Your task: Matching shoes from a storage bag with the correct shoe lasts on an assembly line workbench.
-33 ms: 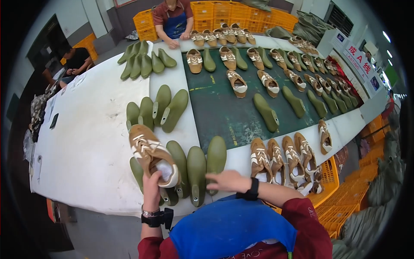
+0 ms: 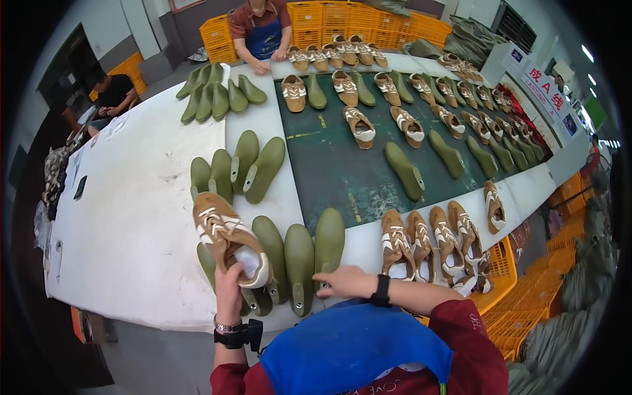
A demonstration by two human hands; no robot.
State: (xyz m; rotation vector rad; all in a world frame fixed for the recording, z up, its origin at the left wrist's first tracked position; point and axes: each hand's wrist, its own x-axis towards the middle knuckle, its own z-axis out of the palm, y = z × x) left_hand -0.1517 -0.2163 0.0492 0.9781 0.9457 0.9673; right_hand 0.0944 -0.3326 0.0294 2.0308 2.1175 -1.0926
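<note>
Nothing has visibly shifted since the earlier frame, as far as I can see: both hands and the footwear sit as before. My left hand [image 2: 228, 293] has its grip clenched around the heel of a tan sneaker [image 2: 227, 236] with white trim, held just above the near edge of the white worktop [image 2: 131, 230]. My right hand [image 2: 345, 282] lies flat, its grip released, fingertips touching the heel end of an olive green shoe last [image 2: 328, 243] in the near row.

Containers: orange crates [image 2: 503, 276] sit below the right edge beside a row of finished sneakers [image 2: 428, 243]; I cannot tell what they contain. More orange crates [image 2: 368, 16] are stacked at the far end, behind a seated person [image 2: 263, 29].

Edges and room: the left stretch of the worktop is bare white surface. The dark green belt [image 2: 342, 164] carries scattered sneakers and lasts.
</note>
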